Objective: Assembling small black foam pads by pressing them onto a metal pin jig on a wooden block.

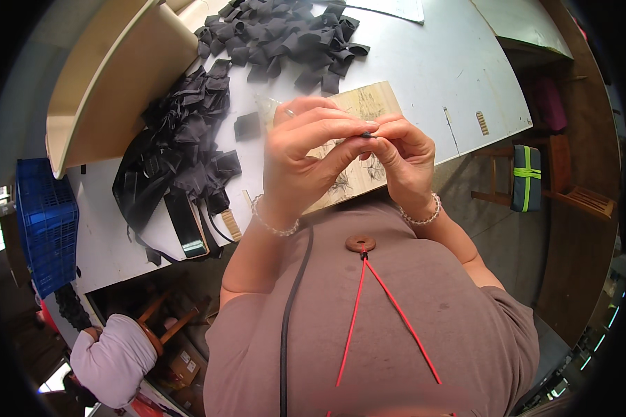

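Both my hands meet above a pale wooden board (379, 94) streaked with dark marks. Between the pinched fingertips sits a small black piece (367, 135), mostly hidden by the fingers. My left hand (302, 149) is closed on it from one side; a thin, shiny rod-like tip (290, 112) pokes out by its knuckles, its kind unclear. From the other side my right hand (407, 153) pinches the same piece. Beside the board, one flat black fabric square (247, 126) lies on the white table (424, 59).
Loose black fabric pieces (278, 35) cover the far table, and a heap of black strips (188, 132) lies at left near a tan panel (111, 76). A phone-like dark slab (186, 226) rests by the near edge. A blue crate (45, 222) and another person (115, 358) are at left.
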